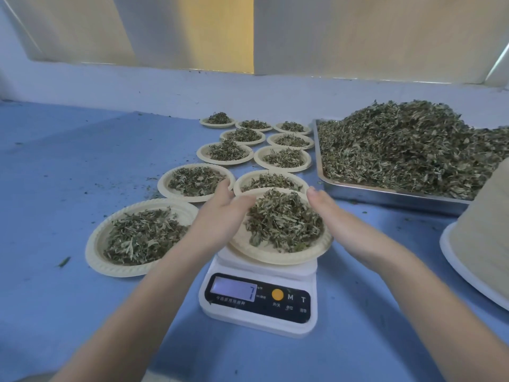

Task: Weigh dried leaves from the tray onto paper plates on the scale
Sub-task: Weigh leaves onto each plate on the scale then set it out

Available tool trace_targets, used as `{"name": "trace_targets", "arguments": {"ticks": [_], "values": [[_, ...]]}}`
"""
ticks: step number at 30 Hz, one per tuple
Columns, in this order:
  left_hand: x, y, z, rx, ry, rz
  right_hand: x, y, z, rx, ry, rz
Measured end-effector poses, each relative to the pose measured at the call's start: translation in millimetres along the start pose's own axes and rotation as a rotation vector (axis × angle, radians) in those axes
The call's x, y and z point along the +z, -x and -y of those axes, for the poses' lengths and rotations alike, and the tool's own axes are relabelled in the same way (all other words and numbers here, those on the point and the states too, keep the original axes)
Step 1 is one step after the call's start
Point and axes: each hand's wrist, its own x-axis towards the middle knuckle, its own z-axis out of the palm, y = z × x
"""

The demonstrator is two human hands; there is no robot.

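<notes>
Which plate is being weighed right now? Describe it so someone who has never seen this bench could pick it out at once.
Start at the white digital scale near the front of the blue table, left of the steel tray. The paper plate of dried leaves over its platform is the one. Unlike the filled plates laid out on the table, it sits between the left hand and right hand.

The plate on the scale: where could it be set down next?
Bare blue table lies left of the filled plates, and nearer, left of the scale. It is crowded between those plates and the tray. Both hands flank the plate.
</notes>
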Motion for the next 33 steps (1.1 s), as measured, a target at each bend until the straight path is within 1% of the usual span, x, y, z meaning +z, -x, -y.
{"name": "trace_targets", "arguments": {"ticks": [2,3,6,9,11,14,17,19,24,27,33], "values": [[1,-2,-4,0.000,0.073,-0.032,1,-2,-1,-0.042,-0.044,-0.060],[-2,-4,-7,0.009,0.114,-0.070,2,-2,3,-0.022,-0.091,-0.087],[-17,-14,-20,0.021,0.274,-0.193,4,-6,36,0.071,-0.350,-0.171],[-38,-28,-31,-0.027,0.349,-0.294,0,-23,57,0.020,-0.477,-0.288],[-55,-38,-34,-0.067,0.405,-0.333,-1,-38,76,0.019,-0.593,-0.313],[-86,-57,-35,-0.103,0.497,-0.393,4,-56,94,0.060,-0.522,-0.272],[-119,-80,-31,-0.101,0.521,-0.444,12,-83,114,0.115,-0.616,-0.176],[-138,-97,-28,-0.088,0.511,-0.466,18,-106,134,0.166,-0.656,-0.073],[-186,-148,-19,-0.077,0.408,-0.519,32,-182,179,0.281,-0.636,0.093],[-210,-184,-14,-0.094,0.380,-0.497,42,-225,196,0.321,-0.626,0.091],[-229,-265,12,-0.241,0.427,-0.411,83,-320,200,0.383,-0.722,0.002]]}}
